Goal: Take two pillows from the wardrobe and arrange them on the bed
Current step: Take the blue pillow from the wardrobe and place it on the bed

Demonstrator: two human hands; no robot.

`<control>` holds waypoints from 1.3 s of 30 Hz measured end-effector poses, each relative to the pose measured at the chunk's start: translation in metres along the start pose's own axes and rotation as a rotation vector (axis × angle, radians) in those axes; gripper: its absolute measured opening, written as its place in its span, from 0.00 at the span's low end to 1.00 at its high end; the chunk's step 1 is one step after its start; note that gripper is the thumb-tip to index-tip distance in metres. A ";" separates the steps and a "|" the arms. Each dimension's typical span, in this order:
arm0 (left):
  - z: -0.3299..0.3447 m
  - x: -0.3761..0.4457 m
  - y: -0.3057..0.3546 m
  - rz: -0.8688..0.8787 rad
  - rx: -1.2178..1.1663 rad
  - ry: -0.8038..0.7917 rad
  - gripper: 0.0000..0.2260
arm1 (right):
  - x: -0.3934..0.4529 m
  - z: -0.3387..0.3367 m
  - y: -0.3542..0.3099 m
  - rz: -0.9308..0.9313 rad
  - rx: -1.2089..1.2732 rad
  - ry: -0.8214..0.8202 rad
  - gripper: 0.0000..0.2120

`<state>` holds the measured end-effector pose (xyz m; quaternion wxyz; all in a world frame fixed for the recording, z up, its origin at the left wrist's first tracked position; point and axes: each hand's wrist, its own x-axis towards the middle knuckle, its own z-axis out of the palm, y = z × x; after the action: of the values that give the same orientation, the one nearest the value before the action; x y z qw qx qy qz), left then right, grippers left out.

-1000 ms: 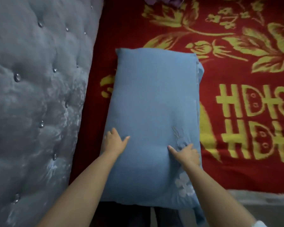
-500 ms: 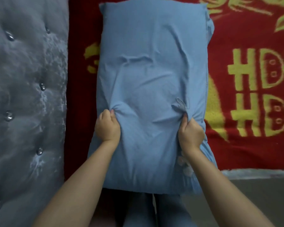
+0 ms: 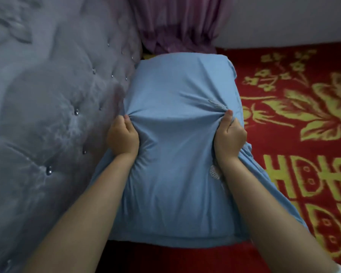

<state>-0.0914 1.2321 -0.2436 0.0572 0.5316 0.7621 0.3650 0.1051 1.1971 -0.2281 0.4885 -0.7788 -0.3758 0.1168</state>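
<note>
A blue pillow [image 3: 177,91] lies lengthwise on the bed's red and yellow blanket [image 3: 303,123], its left side against the grey tufted headboard [image 3: 47,107]. My left hand [image 3: 122,136] is clenched on a bunch of the pillowcase at the pillow's left edge. My right hand [image 3: 229,134] grips the fabric at the right edge, beside a small embroidered motif. The cloth is pulled into creases between the two hands. Only one pillow is in view.
A pink-purple curtain [image 3: 177,22] hangs beyond the pillow's far end, with a pale wall [image 3: 295,18] to its right. The blanket spreads out to the right of the pillow.
Both hands went from lying flat on the pillow to gripping its cover. The pillow has moved farther up the bed towards the curtain, and the view has tilted up.
</note>
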 end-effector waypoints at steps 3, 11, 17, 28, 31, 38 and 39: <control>0.005 0.082 0.042 0.077 0.067 0.014 0.14 | 0.069 0.030 -0.045 -0.034 0.059 -0.025 0.22; 0.052 0.145 0.051 0.300 0.293 -0.072 0.14 | 0.125 0.126 -0.032 0.111 -0.108 -0.746 0.19; 0.094 0.061 -0.015 0.288 0.477 -0.491 0.14 | 0.054 0.127 0.043 0.099 -0.360 -1.083 0.15; 0.073 0.026 -0.022 0.363 0.566 -0.585 0.09 | 0.034 0.089 0.025 -0.299 -0.668 -1.021 0.13; 0.059 0.015 -0.007 0.398 0.552 -0.567 0.09 | 0.029 0.068 0.011 -0.407 -0.767 -0.923 0.13; -0.002 -0.040 0.037 0.367 0.567 -0.417 0.09 | 0.008 -0.003 -0.021 -0.716 -0.688 -0.760 0.11; -0.015 -0.055 0.043 0.334 0.571 -0.390 0.08 | 0.004 -0.017 -0.023 -0.764 -0.657 -0.755 0.11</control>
<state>-0.0421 1.1852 -0.2231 -0.0098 0.7024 0.7109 0.0344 0.1066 1.1938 -0.1996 0.0646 -0.6041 -0.7903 0.0796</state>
